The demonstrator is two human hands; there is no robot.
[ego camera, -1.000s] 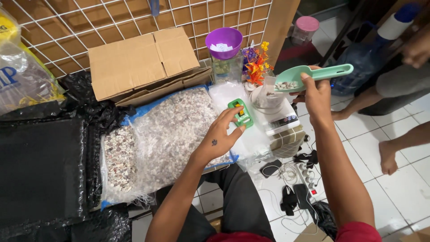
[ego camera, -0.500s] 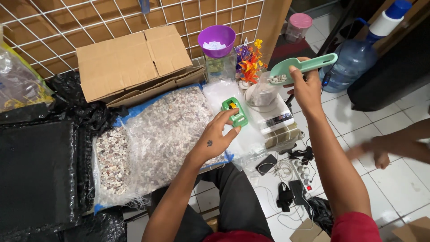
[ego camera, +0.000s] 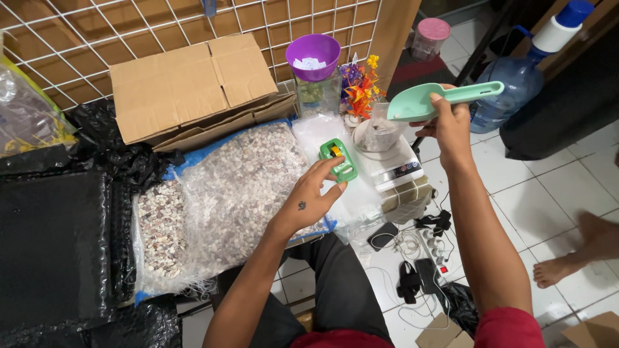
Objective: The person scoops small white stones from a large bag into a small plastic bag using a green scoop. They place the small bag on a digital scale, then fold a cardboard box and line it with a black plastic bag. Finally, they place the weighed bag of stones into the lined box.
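While right hand (ego camera: pixel 451 125) lifts scoop (ego camera: pixel 438 100), bag (ego camera: pixel 225 200) holds beans

We take this for a home packing corner on a white tiled floor (ego camera: pixel 554 193): a wire grid panel (ego camera: pixel 129 26) backs a brown cardboard box (ego camera: pixel 187 80), a big clear bag of speckled beans (ego camera: pixel 225 193), a small white digital scale (ego camera: pixel 400 169) and a blue water jug (ego camera: pixel 509 87).

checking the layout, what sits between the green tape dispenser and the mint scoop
In the head view, a white scale bearing a clear cup sits between the tape dispenser and scoop.
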